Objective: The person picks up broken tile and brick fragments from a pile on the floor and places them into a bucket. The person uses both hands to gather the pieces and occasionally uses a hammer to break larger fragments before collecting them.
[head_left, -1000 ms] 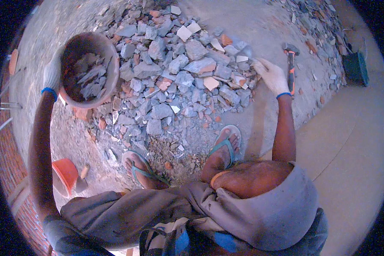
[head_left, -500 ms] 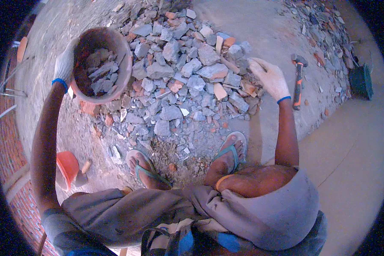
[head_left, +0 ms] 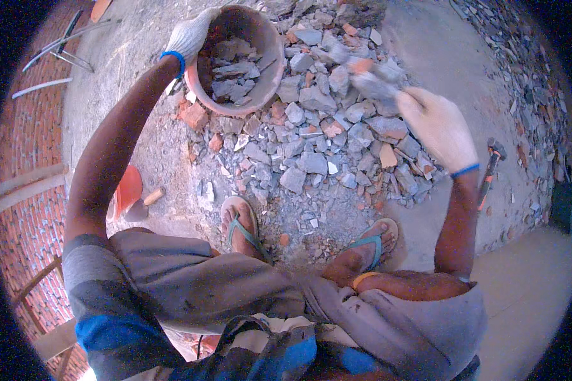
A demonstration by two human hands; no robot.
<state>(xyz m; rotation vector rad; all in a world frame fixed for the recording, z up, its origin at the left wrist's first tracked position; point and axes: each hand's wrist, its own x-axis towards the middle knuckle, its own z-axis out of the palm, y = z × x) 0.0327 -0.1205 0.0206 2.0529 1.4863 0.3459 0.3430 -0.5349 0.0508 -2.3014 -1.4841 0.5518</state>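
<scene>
My left hand [head_left: 194, 37], in a white knit glove with a blue cuff, grips the left rim of a round, worn basin [head_left: 270, 82]. The basin is tilted toward me, and several grey chunks [head_left: 232, 79] lie inside it. My right hand [head_left: 440, 124], gloved alike, is above the right side of a rubble heap [head_left: 314, 98]. Its fingers are closed on a grey rubble chunk [head_left: 378, 87], smeared by motion. The heap holds broken grey concrete and some orange brick bits, and the basin rests against its left side.
A hammer [head_left: 491, 171] with a black and orange handle lies right of my right forearm. More rubble [head_left: 521, 82] stretches along the far right. An orange container [head_left: 128, 190] and a wooden handle [head_left: 154, 195] are by my left knee. My sandalled feet [head_left: 241, 225] stand at the heap's near edge.
The whole view has shifted, so basin and heap appear farther right. My right hand has left the heap's right edge, lifting a chunk up and leftward. My left hand keeps the basin rim.
</scene>
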